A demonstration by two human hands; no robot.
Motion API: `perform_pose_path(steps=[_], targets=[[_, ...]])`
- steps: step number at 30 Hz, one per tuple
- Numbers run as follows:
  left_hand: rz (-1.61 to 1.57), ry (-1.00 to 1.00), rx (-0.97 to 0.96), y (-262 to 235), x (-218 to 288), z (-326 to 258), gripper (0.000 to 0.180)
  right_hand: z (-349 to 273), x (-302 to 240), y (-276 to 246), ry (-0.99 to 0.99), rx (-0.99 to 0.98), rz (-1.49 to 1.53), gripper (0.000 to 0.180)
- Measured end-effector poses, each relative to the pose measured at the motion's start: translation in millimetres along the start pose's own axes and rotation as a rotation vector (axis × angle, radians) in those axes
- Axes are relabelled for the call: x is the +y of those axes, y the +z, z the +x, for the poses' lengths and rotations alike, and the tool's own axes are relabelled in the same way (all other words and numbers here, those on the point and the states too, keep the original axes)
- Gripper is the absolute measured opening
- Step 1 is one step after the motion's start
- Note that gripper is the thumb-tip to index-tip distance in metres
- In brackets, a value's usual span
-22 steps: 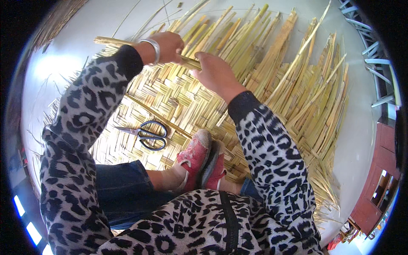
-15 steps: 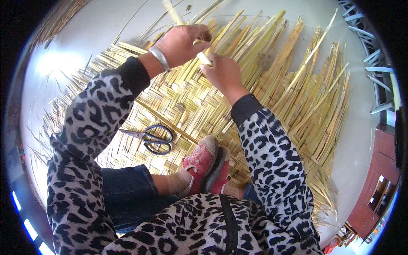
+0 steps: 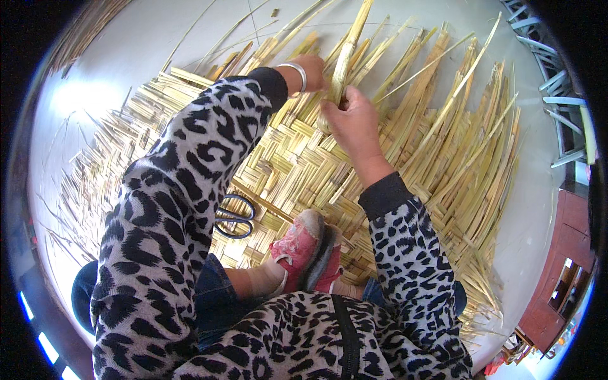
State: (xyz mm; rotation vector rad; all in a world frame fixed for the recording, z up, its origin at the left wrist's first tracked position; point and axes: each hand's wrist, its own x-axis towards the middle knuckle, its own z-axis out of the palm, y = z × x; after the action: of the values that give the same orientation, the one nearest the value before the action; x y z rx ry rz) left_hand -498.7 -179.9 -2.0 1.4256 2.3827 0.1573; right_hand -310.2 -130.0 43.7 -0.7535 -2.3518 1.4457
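Reed strip (image 3: 346, 54) juts from the gripping right hand (image 3: 356, 121) over the woven mat (image 3: 288, 155); whether the left hand (image 3: 311, 71) grips, I can't tell.

No text, label, brand, number or sign was readable anywhere in view. Pale patches on the pink shoe (image 3: 299, 244) didn't resolve into letters, and the red-brown cabinet (image 3: 540, 311) at the right rim showed no legible marking. The small coloured items (image 3: 560, 344) at the lower right edge were too blurred to tell whether they carried any print.
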Motion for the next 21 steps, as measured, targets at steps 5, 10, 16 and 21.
perform_pose_path(steps=[5,10,16,21], targets=[[-0.575,-0.199,-0.148,-8,-3,1,0.043,3,12,3,0.013,0.062,0.168,0.030],[-0.549,-0.102,-0.133,-26,7,-22,0.050,10,30,5,0.085,0.103,0.172,0.032],[-1.047,-0.120,-0.068,-31,16,-56,0.059,12,34,9,0.140,0.080,0.377,0.029],[-0.457,-0.106,0.135,-23,12,-44,0.057,6,31,9,0.152,0.057,0.437,0.028]])
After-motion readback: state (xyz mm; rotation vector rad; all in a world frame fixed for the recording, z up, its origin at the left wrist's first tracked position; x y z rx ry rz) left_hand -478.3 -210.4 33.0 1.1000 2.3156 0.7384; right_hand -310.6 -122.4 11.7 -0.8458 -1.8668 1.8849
